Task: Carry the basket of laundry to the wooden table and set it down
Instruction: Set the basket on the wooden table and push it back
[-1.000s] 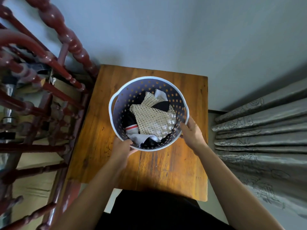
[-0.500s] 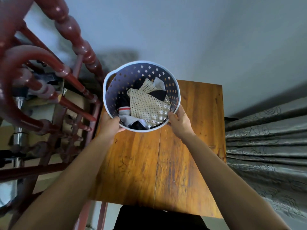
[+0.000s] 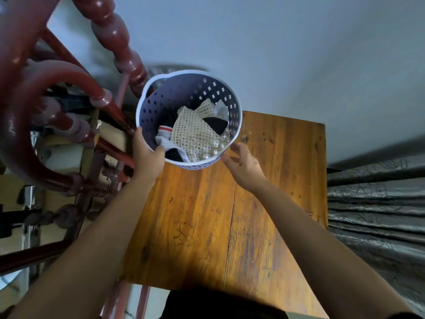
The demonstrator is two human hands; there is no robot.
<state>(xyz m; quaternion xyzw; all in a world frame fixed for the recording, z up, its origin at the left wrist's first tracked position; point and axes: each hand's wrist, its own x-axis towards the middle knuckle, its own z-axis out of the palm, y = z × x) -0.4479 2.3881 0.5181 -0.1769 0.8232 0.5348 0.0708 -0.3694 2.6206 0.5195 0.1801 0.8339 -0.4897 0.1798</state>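
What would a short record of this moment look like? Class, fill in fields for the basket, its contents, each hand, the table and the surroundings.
Basket: pale perforated plastic basket, at the wooden table's far left corner
Contents: cream mesh cloth, white sock with a red stripe, dark items
Left hand: left hand grips the near rim, thumb inside
Right hand: right hand open, fingers spread, just off the rim
Surroundings: red turned-wood furniture on the left, grey curtain on the right
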